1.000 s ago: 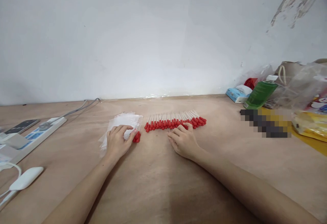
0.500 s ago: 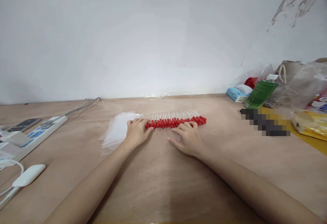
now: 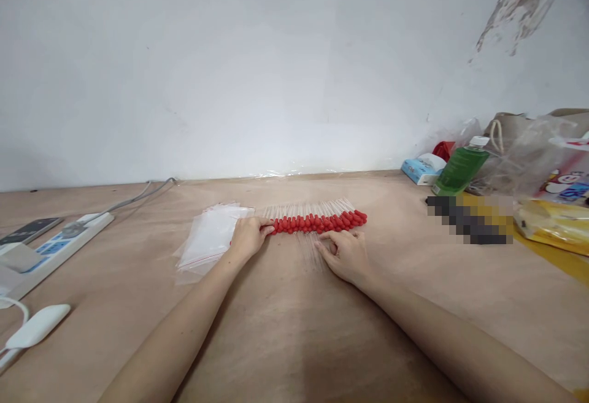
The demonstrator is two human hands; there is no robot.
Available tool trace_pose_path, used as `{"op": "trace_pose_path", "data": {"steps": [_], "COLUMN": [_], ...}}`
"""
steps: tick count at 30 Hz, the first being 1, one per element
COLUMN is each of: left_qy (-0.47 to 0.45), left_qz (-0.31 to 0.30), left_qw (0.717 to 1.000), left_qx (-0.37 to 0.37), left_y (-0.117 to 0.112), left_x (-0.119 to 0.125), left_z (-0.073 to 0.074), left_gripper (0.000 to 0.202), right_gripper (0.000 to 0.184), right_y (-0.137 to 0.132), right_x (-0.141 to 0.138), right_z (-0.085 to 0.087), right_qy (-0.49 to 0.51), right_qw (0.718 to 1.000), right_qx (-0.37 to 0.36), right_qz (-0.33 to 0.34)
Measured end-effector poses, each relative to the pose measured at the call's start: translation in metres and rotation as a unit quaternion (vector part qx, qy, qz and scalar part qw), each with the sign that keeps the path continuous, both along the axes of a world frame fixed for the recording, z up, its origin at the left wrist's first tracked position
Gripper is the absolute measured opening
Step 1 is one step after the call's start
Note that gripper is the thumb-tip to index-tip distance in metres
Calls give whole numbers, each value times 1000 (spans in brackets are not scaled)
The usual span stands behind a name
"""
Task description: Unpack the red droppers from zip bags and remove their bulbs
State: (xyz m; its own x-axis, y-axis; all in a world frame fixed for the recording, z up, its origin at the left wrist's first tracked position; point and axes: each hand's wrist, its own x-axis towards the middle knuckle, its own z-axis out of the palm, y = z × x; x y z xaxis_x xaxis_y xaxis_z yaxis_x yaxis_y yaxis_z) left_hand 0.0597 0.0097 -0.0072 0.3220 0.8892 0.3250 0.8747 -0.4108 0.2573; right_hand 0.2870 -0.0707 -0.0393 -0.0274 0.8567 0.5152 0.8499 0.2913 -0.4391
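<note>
Several thin clear tubes with red bulb-like ends lie side by side in a long row. Most stems point toward the wall, and others point toward me. My left hand is closed at the row's left end, thumb and forefinger pressed together against the outermost red ends; its other fingers are hidden. My right hand rests just in front of the row, fingers bent, with thumb and forefinger apart beside the near clear stems. White plastic zip bags lie in a stack to the left, partly behind my left hand.
On the left are a power strip, a phone and a white plug-like device with a cable. At right stand a green bottle, a tissue pack and plastic bags. A wall closes the back.
My right hand has drawn back from the red ends and curled its fingers. My left thumb and forefinger have come together at the row's left end. The view has shifted slightly.
</note>
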Motion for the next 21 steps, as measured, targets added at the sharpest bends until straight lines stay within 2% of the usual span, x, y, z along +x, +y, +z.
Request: {"op": "trace_pose_path", "data": {"steps": [3, 6, 9, 11, 13, 15, 17, 19, 21], "left_qy": [-22, -44, -106, -171, -220, -234, -225, -216, -208], "left_qz": [22, 52, 66, 46, 0, -63, -111, -146, -164], "left_qw": [999, 998, 991, 982, 973, 968, 967, 965, 964], "left_qx": [-9, 5, 37, 60, 67, 58, 46, 38, 37], "left_y": [2, 0, -9, -22, -40, -58, -72, -80, -81], "left_x": [-2, -2, -2, -1, 0, 0, 0, 0, -1], "left_z": [0, 7, 18, 21, 15, 2, -14, -27, -33], "left_gripper": [18, 22, 24, 26, 27, 27, 26, 27, 26], "right_gripper": [19, 19, 19, 20, 34, 53, 61, 53, 35], "right_y": [-2, -3, -1, 1, 2, 2, 1, -2, -5], "right_x": [1, 1, 2, 3, 4, 6, 7, 7, 7], "right_z": [2, 2, -2, -5, -7, -6, -4, -1, 0], "right_qy": [-1, 3, 9, 22, 39, 33, -11, -66, -103], "right_qw": [1000, 1000, 999, 998, 993, 986, 982, 976, 967], "right_qx": [3, 12, 34, 66, 114, 162, 187, 187, 182], "right_qz": [7, 10, 7, 3, -4, -1, 34, 93, 145]}}
